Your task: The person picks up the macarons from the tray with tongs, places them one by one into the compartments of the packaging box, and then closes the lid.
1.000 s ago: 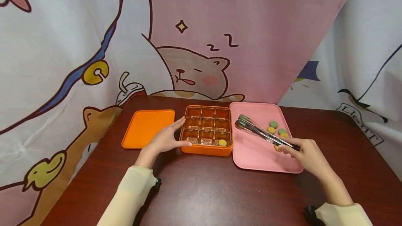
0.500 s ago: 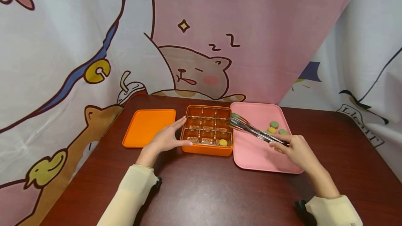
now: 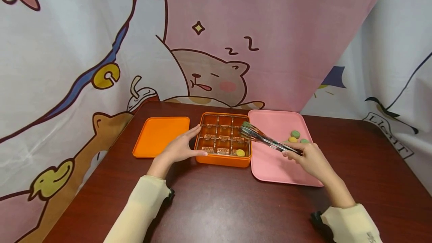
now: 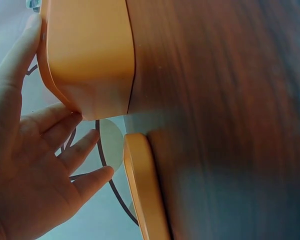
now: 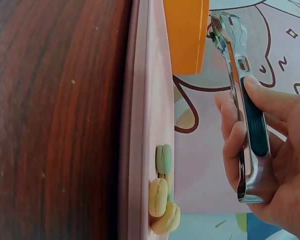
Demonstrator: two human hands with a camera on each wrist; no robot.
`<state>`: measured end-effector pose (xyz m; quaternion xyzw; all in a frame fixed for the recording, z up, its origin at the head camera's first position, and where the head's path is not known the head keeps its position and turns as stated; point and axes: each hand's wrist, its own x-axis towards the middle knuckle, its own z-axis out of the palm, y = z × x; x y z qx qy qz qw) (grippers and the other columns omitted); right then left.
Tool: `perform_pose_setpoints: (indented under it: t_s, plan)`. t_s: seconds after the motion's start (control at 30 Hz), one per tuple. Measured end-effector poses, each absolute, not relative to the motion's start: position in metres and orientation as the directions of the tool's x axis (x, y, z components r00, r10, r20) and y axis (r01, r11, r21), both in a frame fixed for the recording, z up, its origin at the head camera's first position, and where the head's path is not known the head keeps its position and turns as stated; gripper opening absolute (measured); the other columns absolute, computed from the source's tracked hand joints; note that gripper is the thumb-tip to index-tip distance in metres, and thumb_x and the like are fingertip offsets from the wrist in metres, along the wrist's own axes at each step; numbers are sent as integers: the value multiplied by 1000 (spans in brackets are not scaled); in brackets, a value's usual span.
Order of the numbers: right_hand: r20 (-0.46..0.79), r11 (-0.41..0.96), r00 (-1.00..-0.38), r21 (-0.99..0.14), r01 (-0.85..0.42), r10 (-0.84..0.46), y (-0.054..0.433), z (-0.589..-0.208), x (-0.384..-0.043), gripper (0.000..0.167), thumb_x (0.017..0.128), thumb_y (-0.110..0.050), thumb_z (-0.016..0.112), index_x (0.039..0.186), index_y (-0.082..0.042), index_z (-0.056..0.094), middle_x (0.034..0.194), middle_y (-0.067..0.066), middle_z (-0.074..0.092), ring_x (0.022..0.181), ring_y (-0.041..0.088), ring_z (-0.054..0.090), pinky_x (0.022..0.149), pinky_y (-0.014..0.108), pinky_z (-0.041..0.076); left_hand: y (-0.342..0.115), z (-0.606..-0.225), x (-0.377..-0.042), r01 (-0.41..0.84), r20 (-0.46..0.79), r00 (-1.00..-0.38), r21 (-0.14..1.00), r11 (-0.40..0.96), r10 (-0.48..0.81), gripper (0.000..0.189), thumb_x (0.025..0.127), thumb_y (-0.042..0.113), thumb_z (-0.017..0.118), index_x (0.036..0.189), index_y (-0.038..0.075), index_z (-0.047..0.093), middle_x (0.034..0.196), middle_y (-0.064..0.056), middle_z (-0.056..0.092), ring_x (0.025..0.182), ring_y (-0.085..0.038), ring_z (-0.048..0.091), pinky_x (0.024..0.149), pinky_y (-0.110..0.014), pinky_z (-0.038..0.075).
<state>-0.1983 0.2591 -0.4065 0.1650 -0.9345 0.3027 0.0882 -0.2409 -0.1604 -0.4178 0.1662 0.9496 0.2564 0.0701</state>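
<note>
Fingers of the right hand curl round metal tongs; spread fingers of the left hand touch an orange box. The table is dark reddish wood, before cartoon-printed cloth. A green macaron, partly hidden by the tongs' tips, shows over the box's right side. A yellow macaron sits in its near right compartment. A pink tray with more macarons lies just right; an orange panel, left.

Pink-and-white printed fabric curtain: a small dark "Z" and a larger dark "Z", legible above the beige cartoon bear. Same curtain, white ribbon-shaped banner: apparently "LIGHT", middle letters unclear. Cream fabric right sleeve: dark marking, illegible.
</note>
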Motion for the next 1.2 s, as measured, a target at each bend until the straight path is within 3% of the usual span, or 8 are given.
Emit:
perform_pose_setpoints:
  t_s: [0.37, 0.67, 0.83, 1.0, 1.2]
  plan:
    - [265, 795, -926, -482, -369, -269, 253, -409, -200, 26, 87, -19, 77, 111, -10, 77, 66, -4, 66, 71, 9, 46, 55, 21, 42, -160, -419, -242, 286, -41, -934, 509, 812, 355, 104, 78, 64, 74, 160, 20, 26, 167, 0, 22, 148, -34, 36, 114, -57, 37]
    - [278, 765, -939, -553, -330, -204, 261, -404, -193, 37, 89, -18, 75, 120, 2, 71, 74, 6, 65, 57, -1, 50, 48, 21, 43, -160, -419, -242, 283, -46, -933, 517, 808, 356, 103, 79, 62, 75, 160, 20, 26, 167, 1, 21, 149, -34, 34, 116, -57, 35]
    - [302, 778, -935, -536, -327, -186, 271, -405, -191, 38, 89, -16, 75, 121, 2, 70, 69, 4, 65, 55, -1, 46, 48, 20, 38, -161, -419, -243, 279, -47, -934, 523, 806, 354, 104, 79, 62, 75, 160, 21, 25, 167, 1, 21, 149, -34, 33, 116, -58, 35]
    - [320, 797, -935, -519, -310, -155, 282, -404, -188, 37, 88, -15, 76, 119, 3, 71, 85, 16, 73, 58, 0, 44, 46, 20, 35, -161, -420, -243, 279, -46, -935, 518, 809, 352, 104, 78, 64, 74, 160, 22, 25, 167, 1, 21, 149, -34, 34, 115, -58, 35]
    - [303, 797, -945, -538, -277, -124, 296, -400, -183, 38, 89, -17, 75, 123, 0, 69, 77, 11, 70, 57, -3, 50, 45, 21, 37, -162, -420, -242, 281, -45, -935, 512, 812, 352, 104, 78, 64, 74, 160, 22, 25, 167, -1, 22, 148, -35, 35, 115, -58, 36]
